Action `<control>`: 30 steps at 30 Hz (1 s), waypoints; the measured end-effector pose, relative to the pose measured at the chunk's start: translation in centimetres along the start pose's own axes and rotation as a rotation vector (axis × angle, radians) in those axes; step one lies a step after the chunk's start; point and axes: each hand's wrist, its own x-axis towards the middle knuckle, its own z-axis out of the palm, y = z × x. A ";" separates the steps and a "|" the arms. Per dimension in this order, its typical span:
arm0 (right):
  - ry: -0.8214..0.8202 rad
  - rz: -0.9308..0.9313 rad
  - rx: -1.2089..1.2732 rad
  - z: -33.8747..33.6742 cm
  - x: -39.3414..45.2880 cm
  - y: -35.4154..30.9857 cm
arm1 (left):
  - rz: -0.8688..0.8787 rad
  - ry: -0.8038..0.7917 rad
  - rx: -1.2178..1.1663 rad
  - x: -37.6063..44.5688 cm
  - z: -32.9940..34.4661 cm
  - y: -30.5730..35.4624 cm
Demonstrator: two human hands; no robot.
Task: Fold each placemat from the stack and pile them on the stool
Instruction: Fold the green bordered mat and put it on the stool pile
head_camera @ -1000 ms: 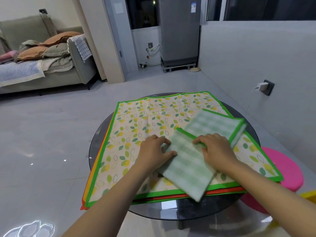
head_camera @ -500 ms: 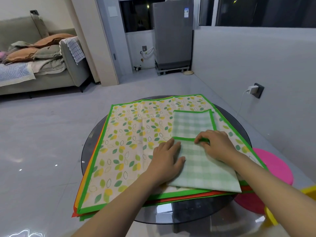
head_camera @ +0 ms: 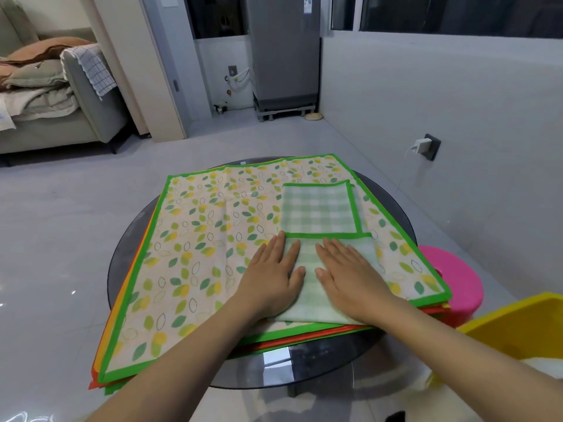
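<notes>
Fingers [head_camera: 281, 248] of both hands lie flat on the folded placemat [head_camera: 316, 214].

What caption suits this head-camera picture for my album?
Both hands, left hand and right hand, flat on folded checked placemat atop stack.

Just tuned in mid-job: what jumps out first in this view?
Both hands, left hand and right hand, press flat on a folded green checked placemat atop the leaf-print placemat stack on the round glass table. A bright pink stool waits at right.
</notes>
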 end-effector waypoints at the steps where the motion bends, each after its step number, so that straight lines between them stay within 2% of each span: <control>1: -0.009 0.012 -0.004 0.0 -0.2 0.5 | 0.000 -0.006 -0.001 0.0 0.0 0.0; 9: -0.002 0.165 -0.024 -0.5 -1.6 3.9 | -0.012 -0.033 0.020 -0.1 0.0 0.1; 11: 0.000 0.160 -0.024 -0.7 -1.6 3.8 | -0.014 -0.017 0.052 0.0 -0.4 0.4; 15: 0.047 0.083 -0.099 -2.1 -0.8 4.1 | 0.026 0.129 0.186 1.0 -1.6 1.0; 17: 0.080 0.022 -0.103 -3.1 -0.3 4.3 | 0.054 0.175 0.178 1.7 -1.9 1.4; 19: 0.090 -0.014 0.003 -3.8 0.2 4.3 | 0.080 0.200 0.113 2.6 -2.0 1.4; 22: 0.117 0.040 0.198 -3.7 1.1 4.5 | 0.062 0.246 -0.102 3.7 -1.8 0.8; 27: 0.284 0.269 0.458 -2.9 3.0 5.1 | -0.107 0.288 -0.426 5.5 -1.7 0.1; 30: 0.340 0.370 0.460 -3.0 4.4 5.9 | -0.233 0.337 -0.515 6.3 -1.7 0.1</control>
